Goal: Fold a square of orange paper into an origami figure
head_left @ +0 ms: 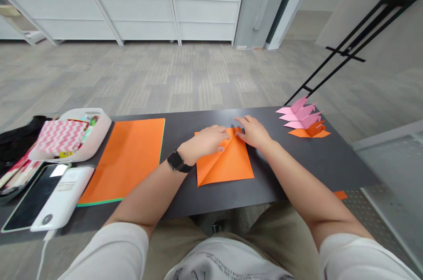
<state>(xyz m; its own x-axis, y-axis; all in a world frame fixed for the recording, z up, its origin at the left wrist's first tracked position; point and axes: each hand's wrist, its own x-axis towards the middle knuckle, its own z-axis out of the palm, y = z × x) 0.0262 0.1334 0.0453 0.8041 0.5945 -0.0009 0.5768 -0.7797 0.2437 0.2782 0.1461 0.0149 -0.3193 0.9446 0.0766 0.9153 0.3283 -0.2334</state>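
Dark bench (178,198) runs L to R across the near part of the room. At near L: white device (62,196) w/ cable, beside a dark-screened tablet (31,198). Just R of these, a stack of orange sheets (132,156), green showing at the edge.

Mid-bench, btwn the person's arms, is the orange paper (231,165), w/ a diag. fold line from its near L corner. L hand (209,140) lies over its far L part, fingers bent; can't tell if pinching. R hand (254,132) is partly spread at the far R corner, thumb apart from fingers.

Step in hand: prob. shaping a fold; next move calls for lining up edges, then pressing the crease flat.

Far R: pink folded birds (300,115) plus an orange one (309,132). Beyond: grey floor (148,75), white cabinets (132,4).
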